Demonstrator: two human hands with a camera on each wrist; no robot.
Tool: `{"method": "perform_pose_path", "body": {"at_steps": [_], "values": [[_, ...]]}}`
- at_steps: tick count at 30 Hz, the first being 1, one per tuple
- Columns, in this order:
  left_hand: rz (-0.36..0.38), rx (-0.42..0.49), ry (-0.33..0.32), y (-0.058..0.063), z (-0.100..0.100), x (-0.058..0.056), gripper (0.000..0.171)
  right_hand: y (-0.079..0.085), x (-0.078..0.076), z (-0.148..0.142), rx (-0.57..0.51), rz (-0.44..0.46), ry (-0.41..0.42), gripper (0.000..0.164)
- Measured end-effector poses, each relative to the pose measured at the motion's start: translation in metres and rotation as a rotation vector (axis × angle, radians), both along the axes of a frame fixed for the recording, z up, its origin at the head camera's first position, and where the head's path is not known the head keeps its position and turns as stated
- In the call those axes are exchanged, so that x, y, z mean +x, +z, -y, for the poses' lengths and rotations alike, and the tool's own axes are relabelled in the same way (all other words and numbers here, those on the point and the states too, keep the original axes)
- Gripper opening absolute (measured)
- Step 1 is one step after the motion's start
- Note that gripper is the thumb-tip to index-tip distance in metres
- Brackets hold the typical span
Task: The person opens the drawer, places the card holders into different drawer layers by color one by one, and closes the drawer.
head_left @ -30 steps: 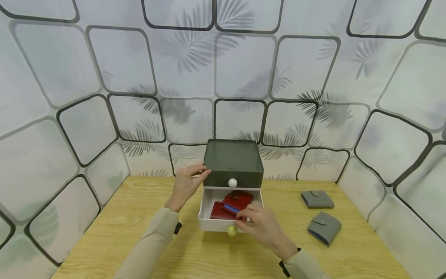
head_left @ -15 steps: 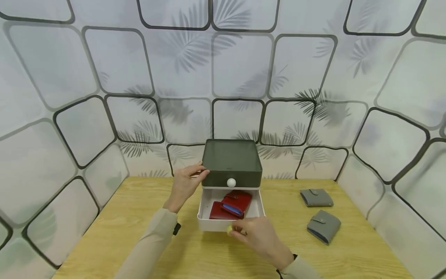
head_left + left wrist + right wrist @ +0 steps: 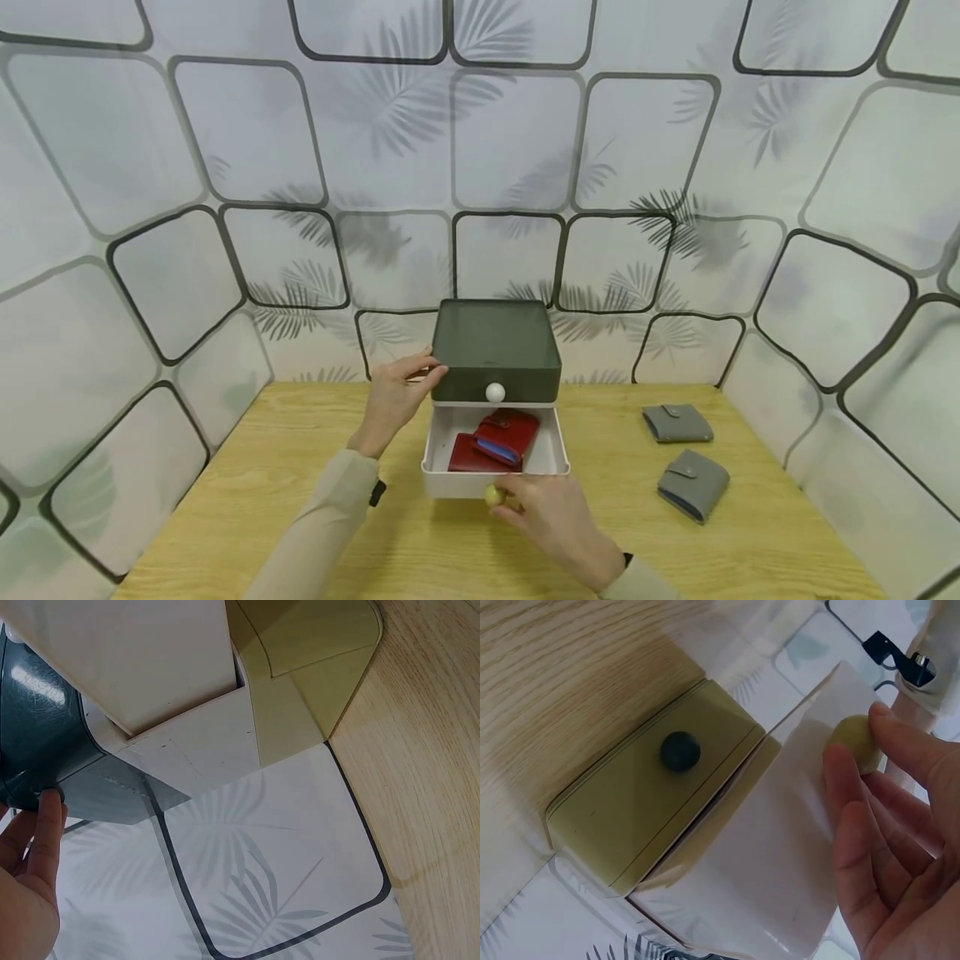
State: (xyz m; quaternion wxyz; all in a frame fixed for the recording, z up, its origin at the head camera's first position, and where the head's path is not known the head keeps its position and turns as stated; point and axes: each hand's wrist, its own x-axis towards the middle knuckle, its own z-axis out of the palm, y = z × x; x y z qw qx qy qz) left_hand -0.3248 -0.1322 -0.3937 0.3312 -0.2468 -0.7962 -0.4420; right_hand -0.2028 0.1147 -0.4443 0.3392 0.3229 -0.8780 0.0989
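A small desktop drawer unit (image 3: pixel 495 333) has a dark green top section with a white knob (image 3: pixel 495 392). Its white drawer (image 3: pixel 457 485) is pulled out below. Two red wallets (image 3: pixel 507 435) lie in that drawer, one partly over the other, with blue showing at an edge. My left hand (image 3: pixel 392 403) holds the unit's green front left corner between thumb and fingers. At the drawer's front, my right hand (image 3: pixel 553 518) pinches the yellow-green round knob (image 3: pixel 855 742) between thumb and fingers.
Two grey wallets, one farther back (image 3: pixel 678 423) and one nearer (image 3: pixel 693 485), lie on the wooden table (image 3: pixel 277 483) to the right. Beneath the white drawer is an olive drawer (image 3: pixel 652 795) with a dark knob. Patterned wall covering stands behind.
My right hand has left the red wallets in the drawer, moved down to the knob and taken hold of it. The left hand stays on the corner.
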Motion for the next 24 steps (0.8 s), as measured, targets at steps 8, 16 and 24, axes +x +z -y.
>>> {"method": "perform_pose_path", "body": {"at_steps": [8, 16, 24], "values": [[-0.014, -0.008, 0.002, 0.0017, -0.0003, 0.0018, 0.010, -0.0042, 0.0003, 0.0052, -0.048, -0.039, -0.008, 0.027], [-0.021, -0.017, 0.001, 0.0018, -0.0006, 0.0012, 0.010, -0.0013, 0.0009, 0.0071, -0.078, 0.033, -0.022, 0.022], [-0.016, -0.011, -0.008, 0.0008, 0.0000, 0.0012, 0.011, 0.0028, -0.0063, 0.0105, -0.123, 0.114, -0.048, 0.020]]}}
